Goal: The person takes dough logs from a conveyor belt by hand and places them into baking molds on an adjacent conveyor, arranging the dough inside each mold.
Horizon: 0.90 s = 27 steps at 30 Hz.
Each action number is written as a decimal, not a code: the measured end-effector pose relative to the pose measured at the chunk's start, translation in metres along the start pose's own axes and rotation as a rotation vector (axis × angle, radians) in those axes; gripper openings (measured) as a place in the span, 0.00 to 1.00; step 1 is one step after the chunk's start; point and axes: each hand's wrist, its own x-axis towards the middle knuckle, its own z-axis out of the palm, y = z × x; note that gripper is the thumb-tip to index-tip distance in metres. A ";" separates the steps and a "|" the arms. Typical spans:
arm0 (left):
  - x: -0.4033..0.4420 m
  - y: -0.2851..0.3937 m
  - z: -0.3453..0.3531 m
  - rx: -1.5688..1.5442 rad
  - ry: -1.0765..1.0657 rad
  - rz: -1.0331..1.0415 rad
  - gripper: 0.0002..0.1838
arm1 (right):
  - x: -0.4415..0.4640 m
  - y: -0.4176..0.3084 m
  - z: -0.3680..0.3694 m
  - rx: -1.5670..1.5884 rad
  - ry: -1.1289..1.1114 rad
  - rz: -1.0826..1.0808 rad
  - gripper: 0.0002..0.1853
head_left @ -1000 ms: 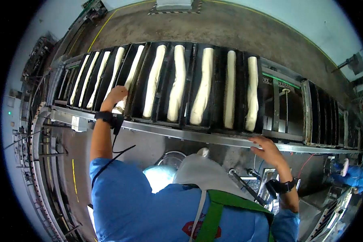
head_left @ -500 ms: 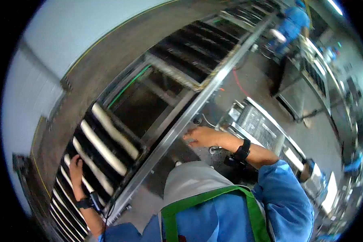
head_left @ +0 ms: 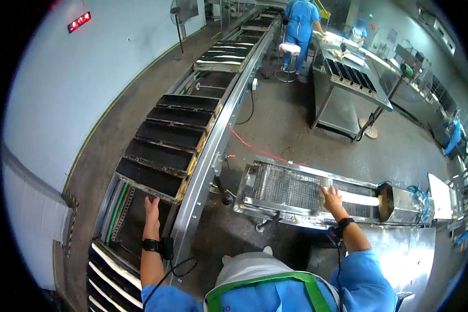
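My left hand is open, fingers stretched toward the near edge of an empty black grooved tray on the long conveyor line. Whether the fingertips touch that edge I cannot tell. Over the metal mesh belt of a short conveyor, my right hand has its fingers apart. Just beside it, a long white dough strip comes out of the machine's outlet; contact with the fingers is unclear. At the lower left, another black tray holds several white dough strips.
The conveyor's metal side rail runs away from me. Farther along lies a tray with dough strips. A steel table carries black trays. Co-workers in blue are at the back. A red hose crosses the floor.
My view has turned right. My left hand has moved off the dough-filled tray to the edge of an empty one. My right hand has reached out over the mesh belt.
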 end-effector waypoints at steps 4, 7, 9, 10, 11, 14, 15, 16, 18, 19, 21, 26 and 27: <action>-0.012 -0.002 0.019 -0.110 0.007 -0.044 0.40 | 0.011 -0.001 -0.014 0.009 -0.069 -0.148 0.30; -0.023 -0.012 0.013 -0.131 -0.006 -0.003 0.42 | 0.041 -0.001 0.008 0.048 -0.026 -0.288 0.26; -0.053 0.009 0.012 -0.074 0.094 -0.126 0.40 | 0.059 -0.005 -0.018 0.260 -0.140 -0.261 0.23; -0.038 -0.018 0.002 -0.090 0.047 -0.020 0.38 | 0.056 -0.010 -0.039 0.428 0.033 -0.244 0.21; -0.045 -0.013 -0.002 -0.038 0.090 -0.060 0.35 | 0.064 -0.003 -0.059 0.564 -0.045 -0.255 0.21; -0.044 -0.029 -0.018 -0.128 0.080 0.043 0.33 | 0.056 -0.015 -0.153 0.620 0.311 -0.460 0.18; -0.047 -0.026 -0.025 -0.083 0.026 -0.007 0.32 | 0.043 -0.025 -0.200 0.737 0.247 -0.522 0.21; -0.049 -0.027 -0.030 -0.037 -0.031 -0.053 0.32 | 0.047 -0.021 -0.220 0.804 0.200 -0.456 0.23; -0.042 -0.043 -0.032 -0.041 0.014 -0.002 0.31 | 0.035 -0.046 -0.285 1.019 0.345 -0.564 0.23; -0.040 -0.049 -0.033 -0.035 0.050 0.070 0.31 | 0.028 -0.064 -0.312 1.206 0.428 -0.615 0.23; -0.038 -0.047 -0.033 -0.052 0.029 0.048 0.31 | 0.017 -0.092 -0.352 1.260 0.450 -0.551 0.19; -0.043 -0.027 -0.036 -0.227 -0.133 0.116 0.29 | 0.006 -0.218 -0.365 1.512 0.465 -0.613 0.18; -0.029 -0.038 -0.033 -0.234 -0.131 0.117 0.29 | 0.005 -0.249 -0.356 1.481 0.472 -0.633 0.18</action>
